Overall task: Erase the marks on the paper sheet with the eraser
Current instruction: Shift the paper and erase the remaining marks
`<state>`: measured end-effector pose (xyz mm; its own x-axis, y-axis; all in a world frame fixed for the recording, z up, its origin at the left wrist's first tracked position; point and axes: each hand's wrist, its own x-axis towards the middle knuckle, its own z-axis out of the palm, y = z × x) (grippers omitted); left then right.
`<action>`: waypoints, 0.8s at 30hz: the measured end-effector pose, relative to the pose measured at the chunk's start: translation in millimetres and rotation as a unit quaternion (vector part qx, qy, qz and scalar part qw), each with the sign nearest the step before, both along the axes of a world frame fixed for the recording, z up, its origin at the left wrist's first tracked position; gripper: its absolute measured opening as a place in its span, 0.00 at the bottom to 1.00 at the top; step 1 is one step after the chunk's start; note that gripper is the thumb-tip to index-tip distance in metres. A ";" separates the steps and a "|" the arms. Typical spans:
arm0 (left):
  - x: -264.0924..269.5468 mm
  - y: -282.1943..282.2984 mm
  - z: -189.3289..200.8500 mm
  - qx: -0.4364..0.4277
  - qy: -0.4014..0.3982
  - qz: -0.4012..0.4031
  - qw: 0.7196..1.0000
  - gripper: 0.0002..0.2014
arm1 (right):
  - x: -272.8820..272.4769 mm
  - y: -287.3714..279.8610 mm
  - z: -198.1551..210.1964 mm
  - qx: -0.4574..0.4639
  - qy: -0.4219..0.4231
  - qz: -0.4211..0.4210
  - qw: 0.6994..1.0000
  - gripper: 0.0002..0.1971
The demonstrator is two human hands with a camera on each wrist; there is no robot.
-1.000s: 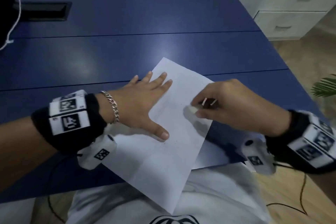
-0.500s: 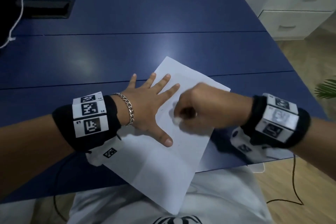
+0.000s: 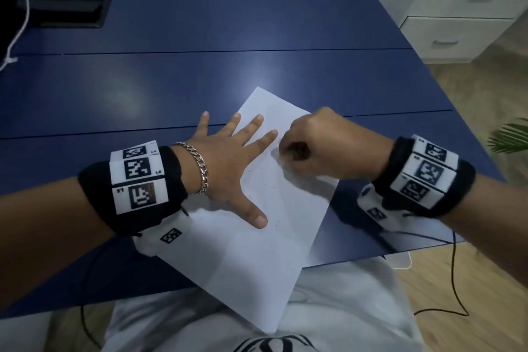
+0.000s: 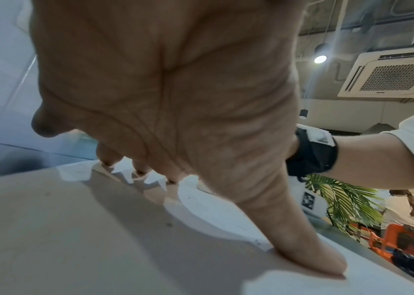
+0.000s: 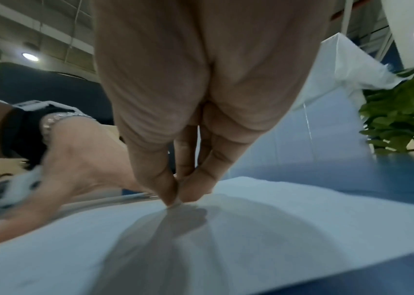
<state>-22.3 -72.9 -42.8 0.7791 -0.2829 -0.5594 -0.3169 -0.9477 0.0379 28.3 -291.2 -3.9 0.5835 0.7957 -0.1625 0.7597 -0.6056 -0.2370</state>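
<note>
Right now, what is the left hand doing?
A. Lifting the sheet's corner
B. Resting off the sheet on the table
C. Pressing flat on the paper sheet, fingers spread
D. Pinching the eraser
C: the left hand lies flat with fingers spread on the paper sheet, while the right hand works beside it.

My left hand (image 3: 228, 168) lies flat, palm down, fingers (image 3: 251, 128) splayed straight and thumb stretched out to the side. Just beyond my left index fingertip, my right hand (image 3: 323, 146) is curled tight, thumb and fingertips (image 5: 173, 191) pinched together and pointing down. Both forearms reach forward.
</note>
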 end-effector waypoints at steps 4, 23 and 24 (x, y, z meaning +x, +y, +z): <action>0.7 -0.3 0.0 0.003 0.006 0.002 1.000 0.80 | -35.6 -7.3 5.9 -0.046 0.169 0.056 0.983 0.07; 16.2 26.4 29.3 -0.110 -0.008 0.049 0.993 0.82 | -69.5 -58.9 -11.0 0.025 0.067 -0.068 0.995 0.06; 14.8 32.4 32.5 -0.103 -0.008 0.050 0.993 0.80 | -64.5 -61.8 -8.6 0.013 0.057 -0.082 0.995 0.06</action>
<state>-7.6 -40.5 -10.3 0.8172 -0.3110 -0.4853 -0.2235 -0.9470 0.2306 -36.2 -353.0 -12.5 0.6855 0.6956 -0.2148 0.6182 -0.7121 -0.3329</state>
